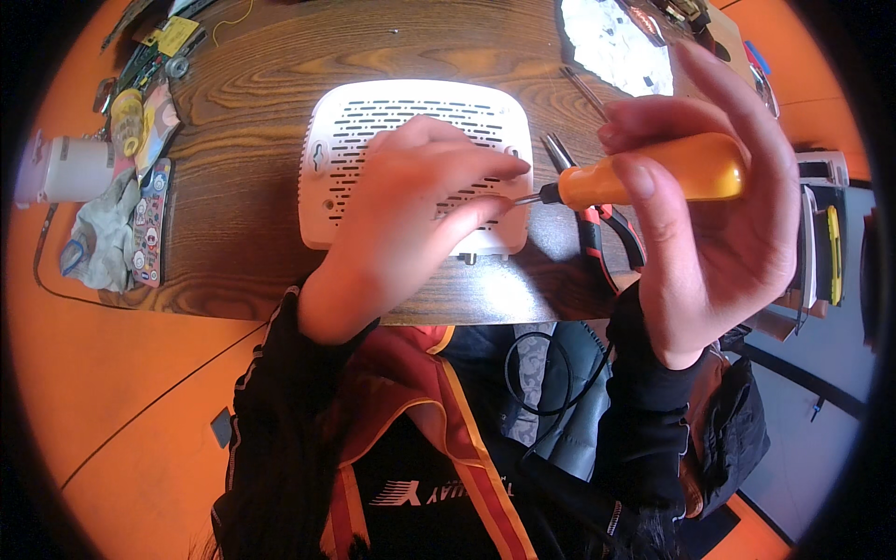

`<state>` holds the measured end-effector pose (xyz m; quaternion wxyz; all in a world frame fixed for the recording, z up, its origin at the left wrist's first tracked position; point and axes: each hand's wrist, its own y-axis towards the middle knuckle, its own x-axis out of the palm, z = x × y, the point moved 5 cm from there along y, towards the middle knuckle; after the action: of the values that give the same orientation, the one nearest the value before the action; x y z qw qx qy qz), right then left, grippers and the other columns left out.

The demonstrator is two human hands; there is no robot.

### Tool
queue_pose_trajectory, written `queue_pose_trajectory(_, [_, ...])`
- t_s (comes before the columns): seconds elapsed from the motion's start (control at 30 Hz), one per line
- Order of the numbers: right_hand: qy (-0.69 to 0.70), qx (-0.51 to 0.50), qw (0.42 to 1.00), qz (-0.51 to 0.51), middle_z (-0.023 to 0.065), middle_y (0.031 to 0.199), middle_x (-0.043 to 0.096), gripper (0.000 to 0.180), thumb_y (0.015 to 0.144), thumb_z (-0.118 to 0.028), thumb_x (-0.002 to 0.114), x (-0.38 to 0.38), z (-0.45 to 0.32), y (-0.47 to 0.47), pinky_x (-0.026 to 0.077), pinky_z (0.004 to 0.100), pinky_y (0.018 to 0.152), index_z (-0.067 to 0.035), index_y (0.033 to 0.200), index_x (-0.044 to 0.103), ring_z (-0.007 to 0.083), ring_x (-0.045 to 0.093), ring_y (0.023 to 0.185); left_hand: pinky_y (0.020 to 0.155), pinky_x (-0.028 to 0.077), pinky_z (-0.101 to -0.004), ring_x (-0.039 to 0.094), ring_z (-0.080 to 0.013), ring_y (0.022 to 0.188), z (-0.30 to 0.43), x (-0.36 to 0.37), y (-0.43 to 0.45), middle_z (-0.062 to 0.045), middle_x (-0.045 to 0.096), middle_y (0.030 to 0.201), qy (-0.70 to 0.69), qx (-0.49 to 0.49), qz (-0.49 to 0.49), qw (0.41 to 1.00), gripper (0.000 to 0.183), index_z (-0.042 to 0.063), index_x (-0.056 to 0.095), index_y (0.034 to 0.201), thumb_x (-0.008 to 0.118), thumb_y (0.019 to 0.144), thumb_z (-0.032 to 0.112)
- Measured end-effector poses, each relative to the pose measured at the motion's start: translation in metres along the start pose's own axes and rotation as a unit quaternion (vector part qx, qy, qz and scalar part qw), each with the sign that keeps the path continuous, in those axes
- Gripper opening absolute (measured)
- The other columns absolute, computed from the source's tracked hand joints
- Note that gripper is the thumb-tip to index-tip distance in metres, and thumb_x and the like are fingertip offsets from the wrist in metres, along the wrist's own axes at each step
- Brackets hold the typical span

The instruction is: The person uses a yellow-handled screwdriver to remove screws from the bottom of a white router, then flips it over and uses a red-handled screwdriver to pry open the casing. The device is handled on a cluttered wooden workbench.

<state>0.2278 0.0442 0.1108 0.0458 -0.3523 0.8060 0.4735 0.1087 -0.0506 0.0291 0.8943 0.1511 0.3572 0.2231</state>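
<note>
A white plastic housing with slotted vents, which looks like a router [514,119], lies on the wooden table in front of me, its keyhole mounting slots facing up. Over it is my left hand [399,203], partly blurred, with thumb and index finger apart near the housing's right edge. The thumb tip meets the shaft end of a screwdriver [672,168]; whether it pinches anything there is hidden. My right hand [728,231] grips the screwdriver's yellow handle between thumb and curled fingers. The shaft points left, and its tip is behind my left thumb.
Long-nose pliers [591,241] with red-and-black handles lie right of the housing. Beyond are metal tweezers [584,91] and a white sheet [609,49] bearing small parts. A grey cloth [108,231], a patterned case [150,231] and circuit boards [143,66] line the table's left side.
</note>
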Motion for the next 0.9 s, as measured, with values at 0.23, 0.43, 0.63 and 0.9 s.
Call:
queue_pose_trajectory(0.23, [-0.032, -0.028, 0.998, 0.038, 0.0182, 0.087, 0.064, 0.042, 0.082, -0.002, 0.059, -0.013, -0.005, 0.002, 0.054, 0.0344, 0.073, 0.005, 0.121, 0.046, 0.0208, 0.064, 0.076, 0.078, 0.037, -0.0350, 0.051, -0.0224, 0.087, -0.003, 0.001, -0.004, -0.002, 0.059, 0.088, 0.088, 0.025, -0.015, 0.996, 0.024, 0.011, 0.065, 0.092, 0.068, 0.068, 0.012])
queue_pose_trajectory(0.43, [-0.019, -0.007, 0.999, 0.039, 0.0183, 0.086, 0.063, 0.043, 0.081, 0.000, 0.059, -0.009, -0.003, -0.002, 0.054, 0.0352, 0.072, 0.004, 0.121, 0.045, 0.0221, 0.064, 0.076, 0.078, 0.036, -0.0345, 0.048, -0.0225, 0.088, -0.006, 0.008, -0.008, -0.002, 0.057, 0.090, 0.083, 0.008, -0.033, 0.996, 0.027, 0.010, 0.064, 0.091, 0.070, 0.065, 0.012])
queue_pose_trajectory(0.63, [0.001, 0.007, 1.000, 0.000, 0.0184, 0.088, 0.063, 0.041, 0.079, 0.002, 0.060, 0.000, -0.003, -0.003, 0.054, 0.0331, 0.072, 0.003, 0.118, 0.047, 0.0224, 0.064, 0.077, 0.079, 0.036, -0.0350, 0.048, -0.0226, 0.091, -0.009, 0.009, -0.008, -0.001, 0.057, 0.090, 0.077, -0.007, -0.044, 0.996, 0.027, 0.010, 0.064, 0.092, 0.069, 0.065, 0.012])
queue_pose_trajectory(0.9, [0.036, 0.015, 0.999, -0.007, 0.0216, 0.091, 0.061, 0.028, 0.081, 0.004, 0.056, 0.005, -0.001, 0.000, 0.053, 0.0319, 0.072, 0.005, 0.107, 0.048, 0.0242, 0.064, 0.078, 0.081, 0.036, -0.0355, 0.048, -0.0234, 0.094, -0.008, 0.009, -0.009, -0.002, 0.057, 0.092, 0.072, -0.013, -0.035, 0.997, 0.025, 0.011, 0.064, 0.090, 0.069, 0.065, 0.012])
